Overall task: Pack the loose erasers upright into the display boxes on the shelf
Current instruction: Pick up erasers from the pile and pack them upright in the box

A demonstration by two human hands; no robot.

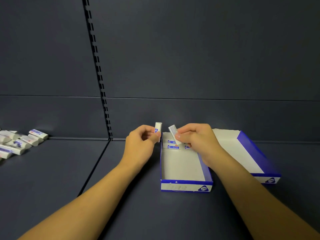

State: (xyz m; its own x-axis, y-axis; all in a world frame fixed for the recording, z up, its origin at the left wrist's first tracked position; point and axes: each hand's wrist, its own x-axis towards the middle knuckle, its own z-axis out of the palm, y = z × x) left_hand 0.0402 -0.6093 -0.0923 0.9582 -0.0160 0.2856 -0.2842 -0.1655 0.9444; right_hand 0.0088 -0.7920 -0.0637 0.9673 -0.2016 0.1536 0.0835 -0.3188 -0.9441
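Observation:
A blue and white display box [186,186] sits on the dark shelf in the middle, with a few erasers [173,147] standing at its far end. My left hand [141,144] pinches a white eraser [158,127] upright just left of the box's far corner. My right hand [197,140] pinches a second eraser [174,133], tilted, above the packed ones at the box's back. A pile of loose erasers [19,142] lies at the far left of the shelf.
A second blue and white display box [251,151] stands to the right of the first, angled, and holds nothing that I can see. A slotted upright [99,70] runs up the dark back panel. A seam [94,168] divides the shelf surface left of my arm.

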